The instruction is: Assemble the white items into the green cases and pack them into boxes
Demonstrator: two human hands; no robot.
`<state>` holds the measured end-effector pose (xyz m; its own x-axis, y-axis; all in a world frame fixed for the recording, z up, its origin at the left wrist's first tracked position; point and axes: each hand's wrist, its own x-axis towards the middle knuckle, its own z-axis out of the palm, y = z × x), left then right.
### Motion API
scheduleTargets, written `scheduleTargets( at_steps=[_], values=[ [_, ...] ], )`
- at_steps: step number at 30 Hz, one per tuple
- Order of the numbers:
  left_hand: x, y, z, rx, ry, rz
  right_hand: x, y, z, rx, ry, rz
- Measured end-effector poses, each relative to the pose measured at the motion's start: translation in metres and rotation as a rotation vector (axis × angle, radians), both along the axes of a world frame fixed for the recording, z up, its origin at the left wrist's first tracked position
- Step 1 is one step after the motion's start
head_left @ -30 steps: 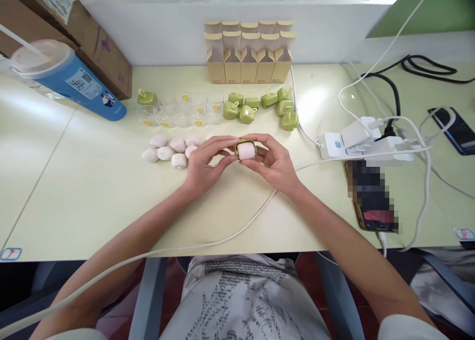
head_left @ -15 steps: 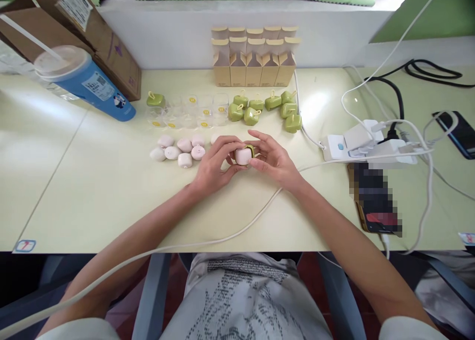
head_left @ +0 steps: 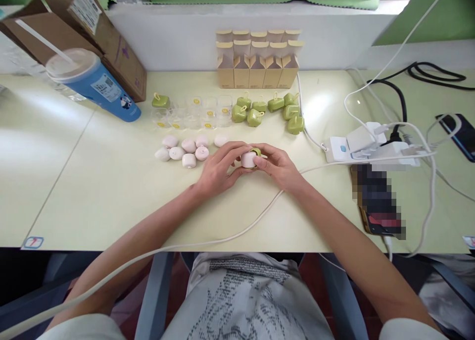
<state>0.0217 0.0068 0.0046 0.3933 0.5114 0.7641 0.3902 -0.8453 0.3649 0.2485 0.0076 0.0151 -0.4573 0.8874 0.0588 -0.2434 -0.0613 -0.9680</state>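
In front of me a pale pink rounded case [head_left: 247, 160] sits partly inside a glossy green cover [head_left: 257, 152]. My left hand [head_left: 219, 169] is closed on the pink case from the left, with fingers over its top and the thumb beneath. From the other side my right hand [head_left: 280, 168] pinches the green cover, its thumb against the front edge. The fingers hide much of both pieces. Several more pink cases [head_left: 189, 160] lie just left of my left hand. Beyond my hands sit several green pieces with loops [head_left: 254, 117].
Clear plastic cups with yellow stickers [head_left: 191, 121] stand behind the pink cases. Open small cartons [head_left: 243, 77] line the wall. A blue drink cup [head_left: 107, 92] and a brown box [head_left: 124, 58] are at left. At right lie a power strip [head_left: 337, 149], a phone [head_left: 378, 201] and white cables.
My right fingers have closed in on the cover, where they were spread before. The pink case has turned a little, and another pink case shows behind my left hand.
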Motion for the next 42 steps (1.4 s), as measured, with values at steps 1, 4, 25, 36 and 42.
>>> scheduleTargets(
  at_steps=[1, 4, 25, 36, 42],
  values=[
    [0.000, 0.000, -0.001, 0.018, 0.018, 0.003, -0.001, 0.000, 0.000, -0.011, -0.011, -0.007],
    [0.000, -0.001, -0.006, 0.088, 0.094, 0.006, -0.006, -0.002, -0.001, -0.023, -0.080, -0.034],
    [-0.057, 0.035, 0.035, -0.024, -0.084, 0.373, 0.000, 0.007, -0.004, -0.128, 0.078, -0.189],
    [-0.170, 0.070, 0.032, -0.643, 0.258, 1.080, 0.000, 0.009, -0.001, -0.187, 0.128, -0.229],
    [-0.172, 0.073, 0.030, -0.521, 0.161, 1.091, 0.003, 0.012, -0.004, -0.247, 0.208, -0.230]
  ],
)
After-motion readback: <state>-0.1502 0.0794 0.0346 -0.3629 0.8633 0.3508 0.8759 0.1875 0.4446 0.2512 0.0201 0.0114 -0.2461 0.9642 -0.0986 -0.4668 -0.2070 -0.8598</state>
